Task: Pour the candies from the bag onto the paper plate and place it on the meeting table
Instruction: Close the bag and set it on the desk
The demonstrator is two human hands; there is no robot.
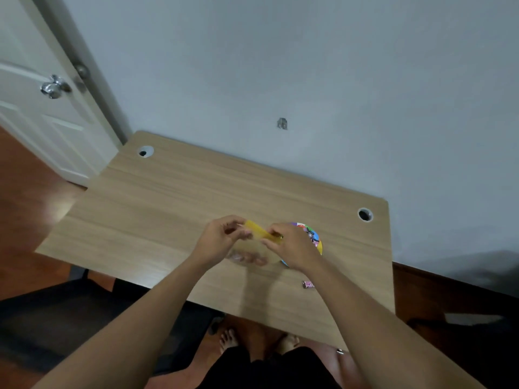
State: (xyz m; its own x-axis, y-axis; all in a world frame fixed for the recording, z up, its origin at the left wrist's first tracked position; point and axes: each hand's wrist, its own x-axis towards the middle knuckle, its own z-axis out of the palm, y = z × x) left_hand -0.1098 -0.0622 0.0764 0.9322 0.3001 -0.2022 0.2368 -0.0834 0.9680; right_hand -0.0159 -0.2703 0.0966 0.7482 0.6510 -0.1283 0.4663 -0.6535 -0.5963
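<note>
Down at the near edge of the light wood-grain table you can see bare feet on the reddish floor and two bare forearms reaching out over the tabletop. On the table, just this side of the plate, sits one small pink wrapped candy by itself. A bit further in, both hands are pinched onto the yellow top strip of a clear plastic candy bag: the left hand grips the strip's left end, the right hand its right end, fingers closed tight on it. The see-through body of the bag hangs below the strip, pretty blurry, with some pinkish candies showing at the bottom. Right behind the right hand, partly hidden by it, is the round colourful paper plate, lying flat on the table. Beyond the plate, a round cable hole sits near the table's far right corner, and another is at the far left corner.
</note>
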